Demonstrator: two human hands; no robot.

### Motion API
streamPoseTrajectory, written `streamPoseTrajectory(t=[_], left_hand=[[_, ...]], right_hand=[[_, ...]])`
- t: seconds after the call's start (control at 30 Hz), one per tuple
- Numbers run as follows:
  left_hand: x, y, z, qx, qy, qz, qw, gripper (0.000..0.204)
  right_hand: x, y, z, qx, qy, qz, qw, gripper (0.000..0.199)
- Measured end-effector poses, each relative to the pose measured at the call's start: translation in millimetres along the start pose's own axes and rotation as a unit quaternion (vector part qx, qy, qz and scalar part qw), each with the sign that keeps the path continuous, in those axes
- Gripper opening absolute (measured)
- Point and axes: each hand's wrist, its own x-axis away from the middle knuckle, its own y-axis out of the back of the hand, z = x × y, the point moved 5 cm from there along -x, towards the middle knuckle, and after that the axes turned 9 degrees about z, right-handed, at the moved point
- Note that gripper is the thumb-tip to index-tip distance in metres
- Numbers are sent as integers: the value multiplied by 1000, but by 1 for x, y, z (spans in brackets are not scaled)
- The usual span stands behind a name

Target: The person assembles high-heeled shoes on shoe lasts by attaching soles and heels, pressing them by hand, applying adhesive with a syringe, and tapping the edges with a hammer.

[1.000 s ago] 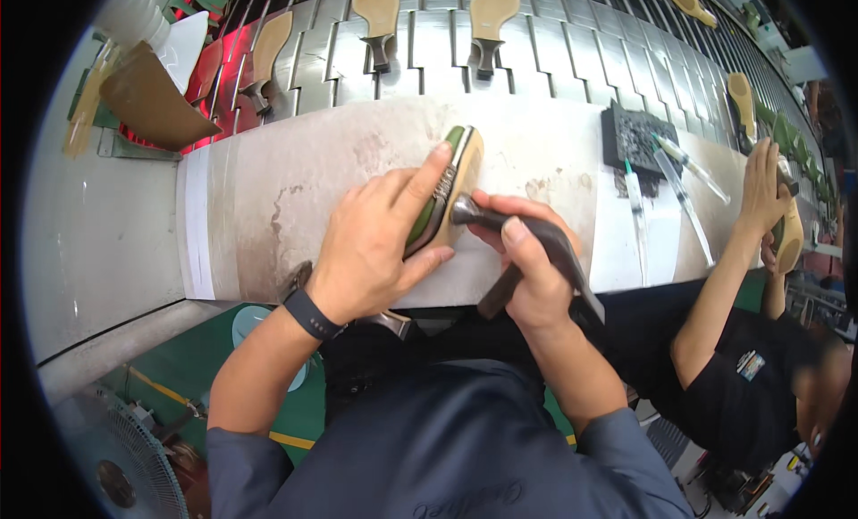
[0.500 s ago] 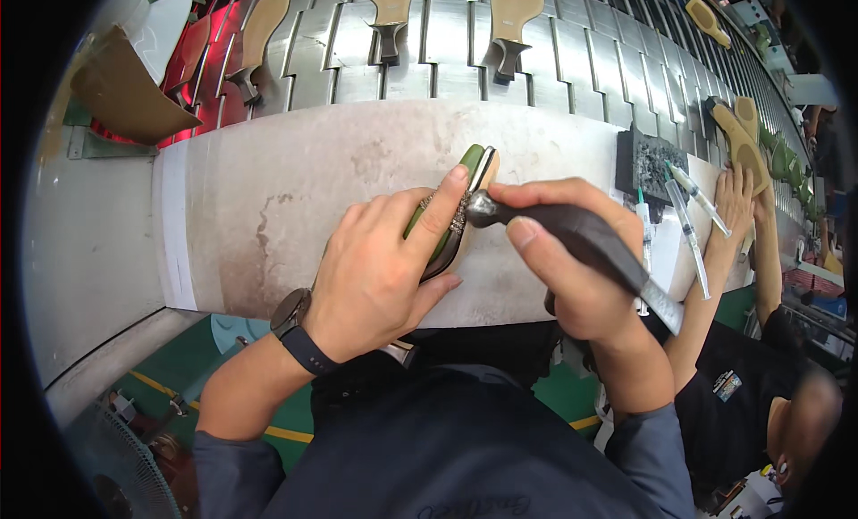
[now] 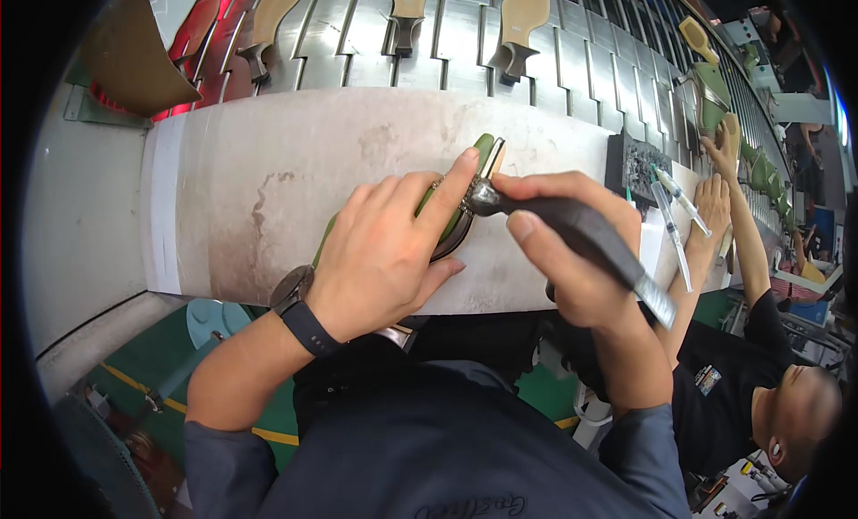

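Note:
My left hand point(image 3: 389, 251) lies over a green shoe sole point(image 3: 483, 152) with a tan inner face, pressing it on edge against the grey worktable point(image 3: 268, 162), with the forefinger stretched along it. My right hand point(image 3: 563, 251) grips a dark rotary hand tool point(image 3: 581, 238). Its metal tip touches the sole's edge beside my left forefinger. A black watch sits on my left wrist.
Behind the table runs a slatted metal conveyor point(image 3: 465, 37) carrying tan soles on black stands point(image 3: 520, 23). A black tray point(image 3: 636, 166) and syringes point(image 3: 670, 224) lie to the right. A co-worker in a black shirt point(image 3: 728, 376) reaches up to the conveyor at the right.
The view has closed in on the table. My right hand has tilted the tool so its tip stays on the sole's edge. The co-worker's arms have shifted along the conveyor.

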Motion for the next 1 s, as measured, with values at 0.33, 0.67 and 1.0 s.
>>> streamPoseTrajectory(t=[0.33, 0.67, 1.0], left_hand=[[1, -2, 4, -2, 1, -9, 1000, 103], [10, -5, 3, 3, -7, -48, 999, 107], [46, 2, 50, 133, -13, -49, 990, 58]], right_hand=[[26, -41, 12, 233, 230, -40, 944, 32], [54, -104, 1, 243, 227, -159, 929, 33], [49, -92, 6, 306, 277, -131, 902, 35]])
